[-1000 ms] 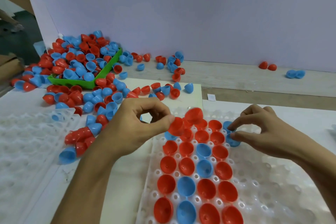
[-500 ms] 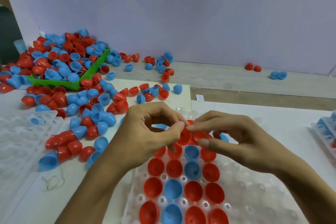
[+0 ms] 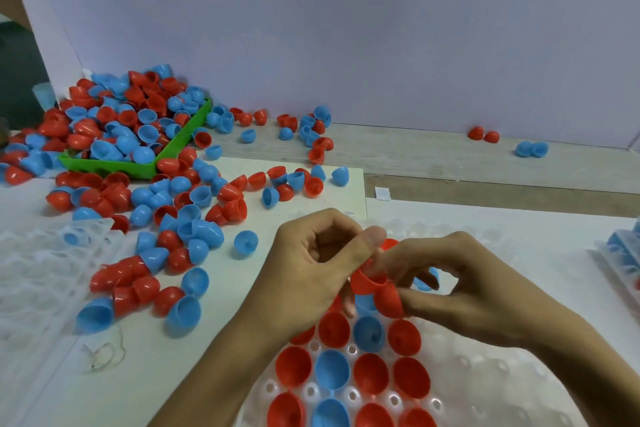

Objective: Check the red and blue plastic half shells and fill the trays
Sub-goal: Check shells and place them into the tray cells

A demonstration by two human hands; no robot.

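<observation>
We see the left hand (image 3: 311,274) and the right hand (image 3: 460,284) meeting above the clear tray (image 3: 485,374), their fingers (image 3: 372,243) curled and pinching red half shells (image 3: 375,284) between them, just over the tray's partly filled rows of red and blue shells. To the left a loose heap of shells (image 3: 166,218) spreads across the white worktop (image 3: 173,374) and spills out of a green bin (image 3: 138,166), beside a second clear tray (image 3: 38,270) with one blue shell. The hands hide the tray's far rows from us.
</observation>
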